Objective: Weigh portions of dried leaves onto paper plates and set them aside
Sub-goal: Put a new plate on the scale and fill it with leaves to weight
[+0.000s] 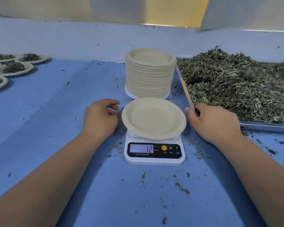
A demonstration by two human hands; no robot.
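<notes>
Surface: blue sheeting (56, 104) is covering the whole worktop, and a pale wall (72, 38) is rising right behind it.
Scale: a white kitchen scale (154, 159) is sitting dead centre, close to the person, and its lit display (141, 148) is showing 12 with a small dash at the left.
Plate on scale: one paper plate (153, 117) is resting on the platform, tipping slightly, and it is carrying no leaves.
Plate stack: a tall stack of plates (150, 74) is standing just behind the scale on a white round base (129, 94).
Dried leaves: a big green heap (236, 86) is filling the metal tray (266, 126) on the right, touching the stack's side.
Filled plates: several portions (15, 68) are sitting well apart at the far left, overlapping one another.
Left hand: the left hand (100, 118) is hovering just beside the plate's left rim, fingers loosely curled, holding nothing.
Right hand: the right hand (215, 122) is sitting at the tray's near left corner, thumb lying along the rim; its fingers are tucked out of sight, so I cannot tell whether it is gripping the tray.
Crumbs: loose leaf bits (181, 187) are lying scattered over the blue around the scale.
</notes>
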